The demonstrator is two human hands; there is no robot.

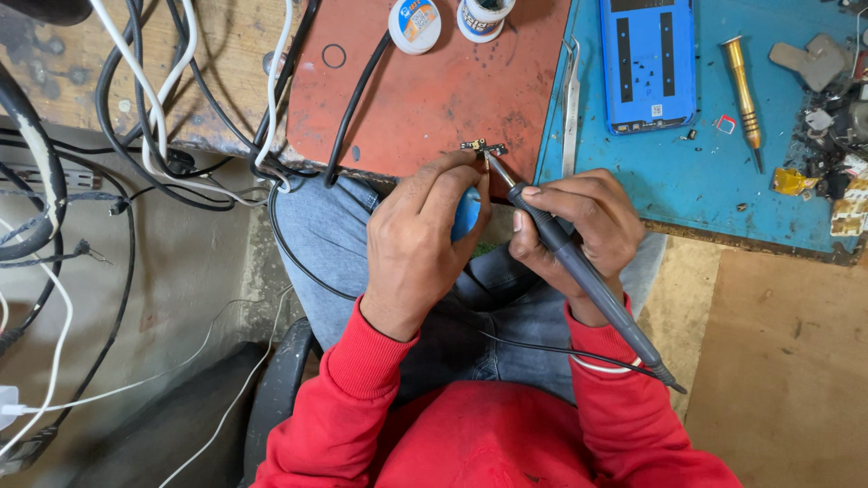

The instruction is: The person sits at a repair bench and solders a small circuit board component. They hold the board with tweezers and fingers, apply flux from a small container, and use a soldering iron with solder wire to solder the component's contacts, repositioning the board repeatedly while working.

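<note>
The left hand (418, 242) arches over the lap, wrist bent, its grip pinching a tiny brass-coloured circuit part (482, 146) at the near edge of the rust-red mat on the bench (425, 99). Just right, the right hand (579, 230) curls pen-fashion around a slim dark-grey soldering iron (579, 267), its tip touching the part.

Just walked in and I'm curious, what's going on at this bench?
A person in a red top holds a soldering iron in the right hand, its tip against a small circuit part pinched by the left hand at the edge of a red mat. A blue phone and a gold screwdriver lie on the blue mat.
</note>
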